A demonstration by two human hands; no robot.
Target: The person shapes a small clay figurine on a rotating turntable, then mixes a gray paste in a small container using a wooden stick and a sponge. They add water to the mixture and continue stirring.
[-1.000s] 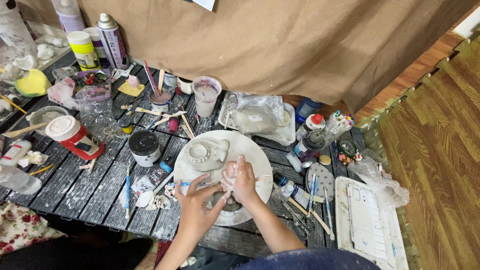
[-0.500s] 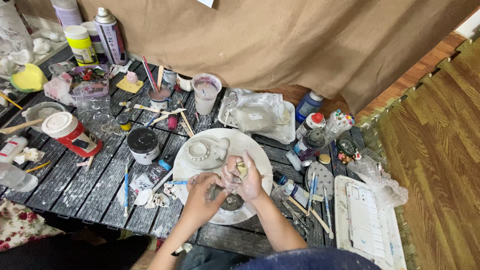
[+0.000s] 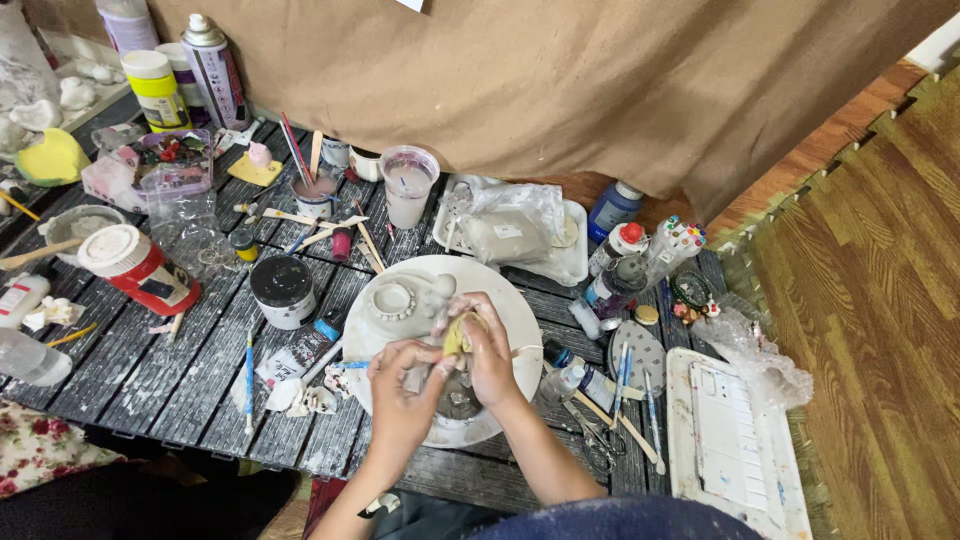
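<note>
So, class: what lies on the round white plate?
On the round white plate lies a small beaded ring dish; both hands, left hand and right hand, cover the rest.

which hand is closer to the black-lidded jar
Left. The left hand is just right of the black-lidded jar, slightly nearer the person; the right hand sits farther right, over the white plate.

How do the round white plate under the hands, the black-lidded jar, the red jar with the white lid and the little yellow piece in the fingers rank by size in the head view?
1. Round white plate, largest.
2. Red jar and black-lidded jar: the lying red jar looks longer, but too close to rank.
3. Yellow piece, smallest, pinched between left hand and right hand.
</note>
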